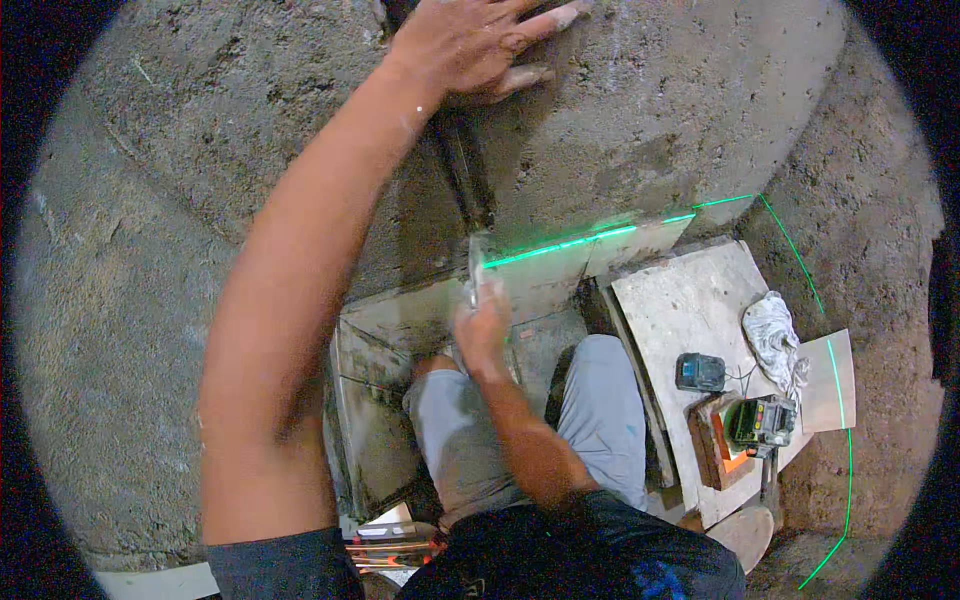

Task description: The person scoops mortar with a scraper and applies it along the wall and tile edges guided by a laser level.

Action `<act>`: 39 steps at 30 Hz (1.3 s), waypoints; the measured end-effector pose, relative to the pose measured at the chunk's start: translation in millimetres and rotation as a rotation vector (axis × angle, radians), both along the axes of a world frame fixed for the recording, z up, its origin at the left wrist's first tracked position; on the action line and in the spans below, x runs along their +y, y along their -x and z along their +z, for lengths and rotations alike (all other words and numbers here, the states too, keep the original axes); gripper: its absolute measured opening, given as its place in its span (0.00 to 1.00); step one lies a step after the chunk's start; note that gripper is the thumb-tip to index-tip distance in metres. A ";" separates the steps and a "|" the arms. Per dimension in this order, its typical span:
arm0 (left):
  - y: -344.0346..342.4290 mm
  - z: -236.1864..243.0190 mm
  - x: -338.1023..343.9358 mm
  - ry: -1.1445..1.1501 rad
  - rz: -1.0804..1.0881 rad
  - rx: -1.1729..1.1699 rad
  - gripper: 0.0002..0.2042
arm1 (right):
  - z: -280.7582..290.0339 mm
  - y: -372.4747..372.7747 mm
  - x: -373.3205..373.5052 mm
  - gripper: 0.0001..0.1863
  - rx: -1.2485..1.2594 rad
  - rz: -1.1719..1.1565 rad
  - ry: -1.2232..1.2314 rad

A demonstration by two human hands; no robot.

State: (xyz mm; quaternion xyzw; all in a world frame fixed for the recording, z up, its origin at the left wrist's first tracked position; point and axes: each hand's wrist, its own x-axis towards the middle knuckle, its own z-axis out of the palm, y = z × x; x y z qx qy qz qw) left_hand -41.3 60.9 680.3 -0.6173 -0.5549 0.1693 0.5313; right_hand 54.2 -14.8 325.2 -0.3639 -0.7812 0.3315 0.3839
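Note:
My left hand [480, 45] reaches up and lies against the rough grey wall [620, 110], fingers spread and dusted pale; nothing shows in its grip. Below it, a dark groove [462, 170] runs down the wall. My right hand [485, 325] is closed around a pale, upright object [475, 262], too blurred to name. That object is at the top edge of a row of light wall tiles [545, 280], near the lower end of the groove. A bright green laser line [560, 247] follows the tiles' top edge.
At right, a pale board [665, 310] bears a black battery pack [700, 372], a white rag [770, 330] and a laser level [760, 425] on a block. A loose tile [830, 380] leans beside them. My knees [605, 400] are below the tiles. Orange-tinged items [395, 545] lie lower left.

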 end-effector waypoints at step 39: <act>108.9 -52.4 -110.7 -0.290 -1.237 -0.795 0.33 | 15.9 -13.5 -9.2 0.20 0.283 0.205 0.396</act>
